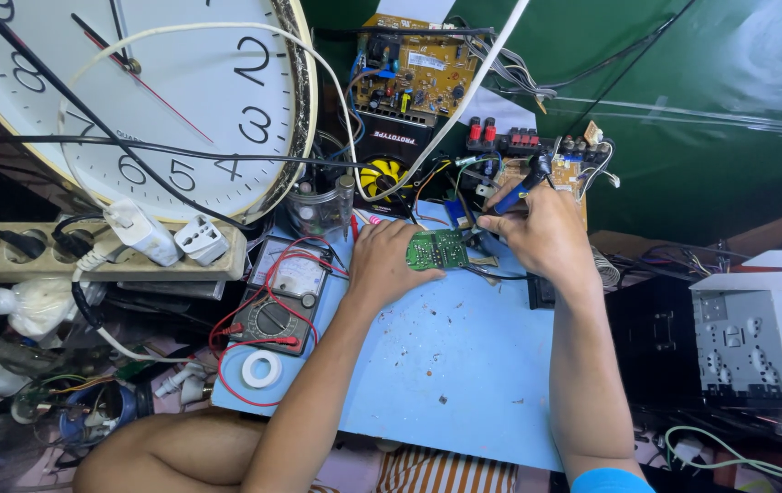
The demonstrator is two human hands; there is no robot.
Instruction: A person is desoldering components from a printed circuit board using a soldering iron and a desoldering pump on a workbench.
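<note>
Blue mat (464, 365): work surface, nearest the viewer. Tape roll (262, 369): white, at the mat's left edge. Multimeter (279, 297): analogue, red leads, left of the hands. Left hand (389, 262): fingers closed on the left edge of the green board (436, 248), pinning it to the mat. Right hand (544, 233): just right of the board, gripping a blue-handled soldering iron (520, 187). Brown circuit board (414, 73): behind. Wall clock (135, 100): far left.

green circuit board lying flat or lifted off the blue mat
Lying flat: the green circuit board rests on the blue mat, left hand pressing its edge.
</note>
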